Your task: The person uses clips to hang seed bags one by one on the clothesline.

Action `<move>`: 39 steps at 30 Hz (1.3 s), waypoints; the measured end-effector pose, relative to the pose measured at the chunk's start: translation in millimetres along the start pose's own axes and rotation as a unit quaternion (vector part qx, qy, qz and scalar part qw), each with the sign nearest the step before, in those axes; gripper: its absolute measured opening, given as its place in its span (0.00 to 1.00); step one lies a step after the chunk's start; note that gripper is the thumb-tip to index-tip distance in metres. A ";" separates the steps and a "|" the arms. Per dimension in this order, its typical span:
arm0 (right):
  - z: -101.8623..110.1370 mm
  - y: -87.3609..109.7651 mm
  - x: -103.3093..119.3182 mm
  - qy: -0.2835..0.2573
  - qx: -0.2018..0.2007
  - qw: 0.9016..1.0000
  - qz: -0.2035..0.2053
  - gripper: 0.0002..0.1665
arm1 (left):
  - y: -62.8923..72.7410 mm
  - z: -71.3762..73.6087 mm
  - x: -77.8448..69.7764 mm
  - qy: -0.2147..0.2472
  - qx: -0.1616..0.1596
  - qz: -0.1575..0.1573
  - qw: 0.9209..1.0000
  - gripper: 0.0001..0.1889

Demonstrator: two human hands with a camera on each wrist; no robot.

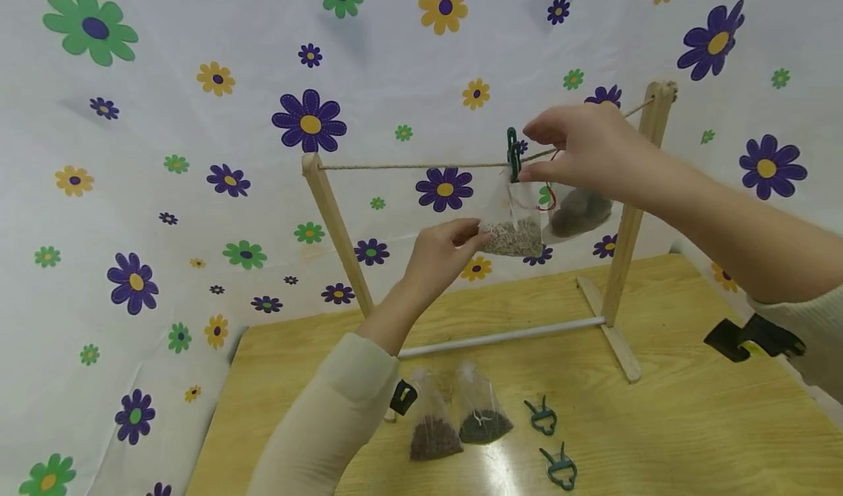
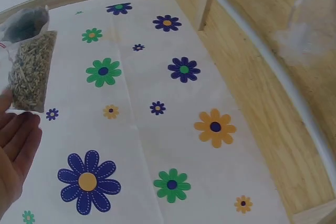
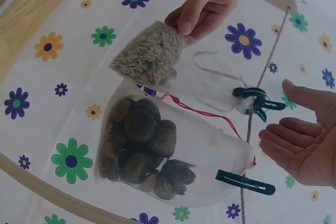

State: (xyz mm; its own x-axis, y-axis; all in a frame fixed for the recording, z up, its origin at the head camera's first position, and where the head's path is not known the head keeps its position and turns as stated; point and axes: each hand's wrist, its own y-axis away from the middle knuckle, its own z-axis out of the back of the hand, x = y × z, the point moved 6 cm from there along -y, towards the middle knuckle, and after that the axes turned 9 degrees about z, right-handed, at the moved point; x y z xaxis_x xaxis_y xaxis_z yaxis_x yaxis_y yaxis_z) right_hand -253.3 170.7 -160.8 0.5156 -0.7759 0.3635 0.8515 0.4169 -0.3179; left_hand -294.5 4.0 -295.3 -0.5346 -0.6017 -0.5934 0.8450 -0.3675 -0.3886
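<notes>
1. Head view: the grain bag (image 1: 514, 238), a see-through pouch partly filled with pale, slender bits, hangs from a rope (image 1: 408, 165), with a dark green clip (image 1: 513, 156) at its neck. The person's left hand (image 1: 436, 251) pinches the left edge of the grain bag between thumb and fingers. Just right of the grain bag's neck, the right hand (image 1: 593, 148) has its thumb and fingers spread apart, beside the clip.
2. Head view, round about: right of the grain bag hangs a mesh bag (image 1: 582, 214) with dark, rounded lumps in it. Below the grain bag, on the table (image 1: 711, 408), I see a reddish-brown bag (image 1: 435, 437) next to a blackish bag (image 1: 484, 424), along with two loose clips (image 1: 543, 417).
3. Left wrist view: the left hand is at the grain bag's edge, and the mesh bag shows just beside the grain bag. A pale bar (image 2: 273, 66) runs well apart from the grain bag.
4. Right wrist view: the left hand grips the grain bag's filled end, while the right hand, palm showing, is near the grain bag's neck with a gap before the clip. Beside the grain bag, the mesh bag has a red cord (image 3: 205, 111) and a flat clip (image 3: 245, 182).
</notes>
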 end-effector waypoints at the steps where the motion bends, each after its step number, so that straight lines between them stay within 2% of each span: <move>1: -1.2 3.5 1.2 0.000 -0.003 1.000 0.002 0.32 | 3.9 1.2 1.8 -0.020 -0.007 -0.004 1.000 0.16; 5: -9.2 16.3 4.5 0.004 -0.004 1.000 0.010 0.31 | 20.4 3.9 7.8 -0.074 -0.041 -0.032 0.996 0.15; 7: -14.6 21.3 5.6 0.006 -0.003 1.000 0.016 0.30 | 29.2 3.3 10.6 -0.071 -0.042 -0.038 0.996 0.14; 9: -20.9 26.0 6.3 0.008 0.001 1.000 0.022 0.29 | 37.9 1.3 13.7 -0.062 -0.029 -0.033 0.997 0.14; 14: -42.3 38.4 8.0 0.002 0.008 0.999 0.051 0.26 | 56.3 -6.3 24.9 -0.024 0.027 0.025 0.999 0.15; 20: -76.9 59.9 9.0 0.020 0.043 0.995 0.091 0.24 | 73.6 -8.8 42.0 0.028 0.074 0.097 0.992 0.16; 23: -95.9 73.0 7.6 0.037 0.080 0.991 0.098 0.24 | 83.0 -8.6 48.5 0.045 0.101 0.121 0.986 0.17; 29: -128.3 91.9 0.0 0.036 0.129 0.986 0.103 0.23 | 103.6 -21.2 61.7 0.039 0.189 0.161 0.968 0.19; 31: -138.1 95.3 -4.5 0.026 0.138 0.985 0.098 0.22 | 109.0 -27.4 65.2 0.022 0.213 0.158 0.964 0.20; 36: -165.4 103.3 -17.6 0.002 0.175 0.982 0.067 0.21 | 123.2 -42.0 72.9 -0.022 0.279 0.160 0.947 0.22; 39: -183.5 109.1 -24.7 -0.006 0.208 0.976 0.059 0.19 | 131.2 -50.1 75.0 -0.033 0.314 0.134 0.939 0.18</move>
State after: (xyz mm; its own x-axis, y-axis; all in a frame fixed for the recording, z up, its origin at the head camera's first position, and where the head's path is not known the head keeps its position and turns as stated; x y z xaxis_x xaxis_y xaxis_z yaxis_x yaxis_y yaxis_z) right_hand -190.6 148.5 -365.2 0.6110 -0.7070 0.3562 0.7503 0.6606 0.0241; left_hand -224.5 -53.9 -426.1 -0.3172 -0.7676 -0.5569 0.8030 -0.5298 0.2729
